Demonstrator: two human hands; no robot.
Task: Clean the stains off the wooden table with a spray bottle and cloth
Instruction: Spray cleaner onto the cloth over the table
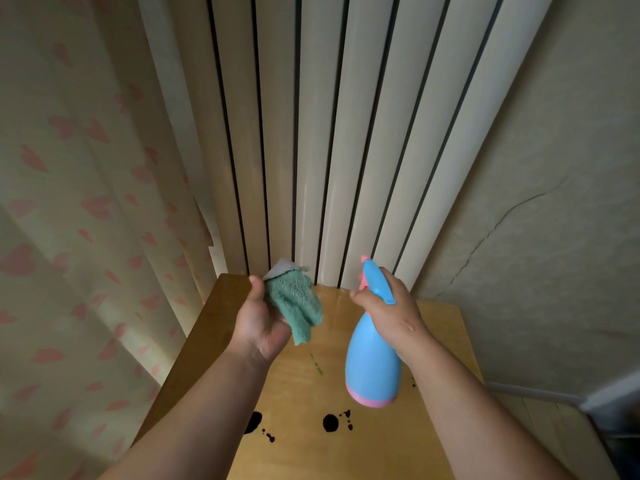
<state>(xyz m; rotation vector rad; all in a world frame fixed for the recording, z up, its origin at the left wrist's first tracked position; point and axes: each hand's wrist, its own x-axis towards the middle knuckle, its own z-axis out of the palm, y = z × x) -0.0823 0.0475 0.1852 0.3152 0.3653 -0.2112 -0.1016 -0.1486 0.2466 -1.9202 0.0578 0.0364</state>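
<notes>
The left hand (261,323) bunches the soft green cloth (296,301) at 12 o'clock; the right hand (388,311) grips the blue spray bottle (372,362) by its neck, probably light and rigid, above dark stains (330,423) at 6 o'clock.

Wooden table (443,327) at bottom centre, far edge close up to radiator (311,150) behind. Curtain (69,202) hanging left of both; wall (554,202) to the right. Above table's far left, left hand (259,323) with cloth (298,303) in its grip. Right of that, apart, right hand (391,313) round neck of spray bottle (374,368), held over table's middle right. Stains (330,423) on near part of tabletop, between the forearms; a few specks, perhaps more stains, just right of bottle's base.
</notes>
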